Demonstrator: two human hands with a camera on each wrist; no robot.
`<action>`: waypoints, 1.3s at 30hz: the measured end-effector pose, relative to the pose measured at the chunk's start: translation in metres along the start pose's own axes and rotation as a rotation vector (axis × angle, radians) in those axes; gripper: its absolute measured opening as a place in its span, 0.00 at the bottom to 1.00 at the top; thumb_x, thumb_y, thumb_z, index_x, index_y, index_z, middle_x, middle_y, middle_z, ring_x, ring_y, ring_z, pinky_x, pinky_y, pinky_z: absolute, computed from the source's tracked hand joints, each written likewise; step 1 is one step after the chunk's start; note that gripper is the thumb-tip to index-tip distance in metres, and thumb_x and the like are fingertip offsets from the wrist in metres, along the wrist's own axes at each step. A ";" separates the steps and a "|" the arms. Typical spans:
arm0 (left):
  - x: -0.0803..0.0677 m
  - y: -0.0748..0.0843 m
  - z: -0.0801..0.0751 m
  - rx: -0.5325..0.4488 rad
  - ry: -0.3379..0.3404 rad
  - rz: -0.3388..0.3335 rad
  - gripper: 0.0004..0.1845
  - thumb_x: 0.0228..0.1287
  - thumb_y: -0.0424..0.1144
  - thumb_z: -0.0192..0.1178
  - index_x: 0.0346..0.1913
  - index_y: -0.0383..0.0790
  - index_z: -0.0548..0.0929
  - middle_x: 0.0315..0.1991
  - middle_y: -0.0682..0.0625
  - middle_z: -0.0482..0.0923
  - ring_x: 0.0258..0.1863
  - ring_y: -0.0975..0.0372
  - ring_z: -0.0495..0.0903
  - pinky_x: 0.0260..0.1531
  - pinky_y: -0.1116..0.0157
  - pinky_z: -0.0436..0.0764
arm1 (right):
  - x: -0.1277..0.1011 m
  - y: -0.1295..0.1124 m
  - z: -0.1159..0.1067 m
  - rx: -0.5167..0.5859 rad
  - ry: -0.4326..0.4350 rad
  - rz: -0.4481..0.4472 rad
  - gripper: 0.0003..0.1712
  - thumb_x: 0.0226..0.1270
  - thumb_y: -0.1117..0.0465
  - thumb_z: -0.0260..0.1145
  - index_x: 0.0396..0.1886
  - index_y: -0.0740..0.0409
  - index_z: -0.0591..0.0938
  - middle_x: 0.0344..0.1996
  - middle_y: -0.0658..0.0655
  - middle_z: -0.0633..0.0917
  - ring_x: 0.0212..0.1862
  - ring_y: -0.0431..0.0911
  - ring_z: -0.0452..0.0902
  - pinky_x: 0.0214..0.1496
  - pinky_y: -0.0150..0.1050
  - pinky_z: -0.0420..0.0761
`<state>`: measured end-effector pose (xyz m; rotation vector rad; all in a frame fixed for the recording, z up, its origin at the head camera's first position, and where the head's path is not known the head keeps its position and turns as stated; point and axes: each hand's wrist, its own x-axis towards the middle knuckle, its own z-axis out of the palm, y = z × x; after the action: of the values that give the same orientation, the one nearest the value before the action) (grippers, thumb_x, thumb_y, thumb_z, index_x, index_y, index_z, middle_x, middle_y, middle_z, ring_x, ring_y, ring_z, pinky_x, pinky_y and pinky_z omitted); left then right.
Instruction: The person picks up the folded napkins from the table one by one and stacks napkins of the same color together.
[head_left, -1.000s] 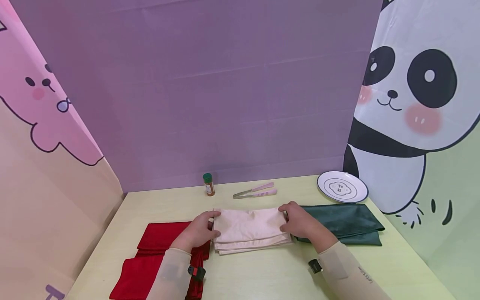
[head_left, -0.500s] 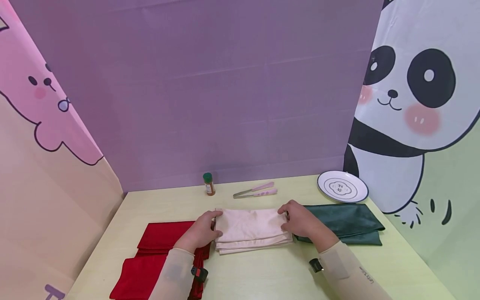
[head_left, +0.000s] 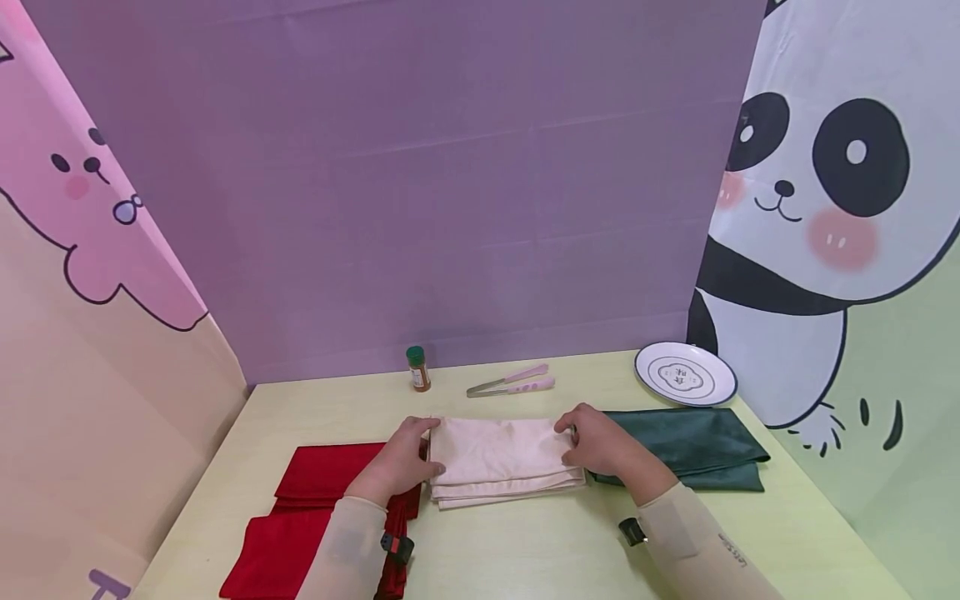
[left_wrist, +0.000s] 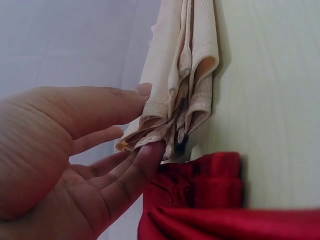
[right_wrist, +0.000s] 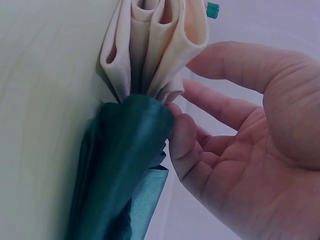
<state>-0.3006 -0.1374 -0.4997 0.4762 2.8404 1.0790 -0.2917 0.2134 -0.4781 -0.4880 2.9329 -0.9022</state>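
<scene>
Three folded cloths lie in a row on the pale table point(head_left: 525, 542), with a purple backdrop behind it. The red cloth point(head_left: 300, 508), the largest, lies under and to the outer side of the left hand point(head_left: 401, 462). The green cloth point(head_left: 690, 446) lies under and to the outer side of the right hand point(head_left: 600, 442). The cream cloth point(head_left: 498, 458) sits between the two hands, its layered edges touching both neighbours. The left hand holds the cream cloth's left edge, thumb above and fingertips point(left_wrist: 152, 150) at the fold ends. The right hand holds the right edge likewise, fingers point(right_wrist: 182, 132) lightly bent against the folds. Beyond the right hand stands a white plate point(head_left: 685, 374). Beyond both hands lie pink-handled tongs point(head_left: 512, 382) and a small green-capped spice jar point(head_left: 417, 368).
</scene>
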 end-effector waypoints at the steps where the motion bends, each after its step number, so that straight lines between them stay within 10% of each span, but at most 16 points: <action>1: 0.000 0.000 0.000 -0.001 0.002 0.000 0.42 0.60 0.35 0.78 0.76 0.39 0.70 0.71 0.39 0.66 0.56 0.50 0.78 0.53 0.54 0.85 | 0.000 0.000 0.000 -0.002 -0.002 -0.002 0.23 0.56 0.71 0.79 0.53 0.66 0.86 0.42 0.59 0.77 0.35 0.46 0.70 0.41 0.44 0.74; 39: -0.004 0.000 -0.003 -0.006 0.061 0.064 0.42 0.60 0.36 0.79 0.75 0.39 0.71 0.72 0.41 0.67 0.65 0.46 0.74 0.55 0.51 0.85 | -0.002 -0.001 -0.002 0.048 -0.001 -0.013 0.20 0.67 0.62 0.75 0.56 0.66 0.85 0.47 0.58 0.79 0.36 0.45 0.73 0.45 0.45 0.77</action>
<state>-0.2975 -0.1405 -0.4974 0.5461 2.8921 1.1306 -0.2901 0.2147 -0.4763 -0.5058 2.9031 -0.9716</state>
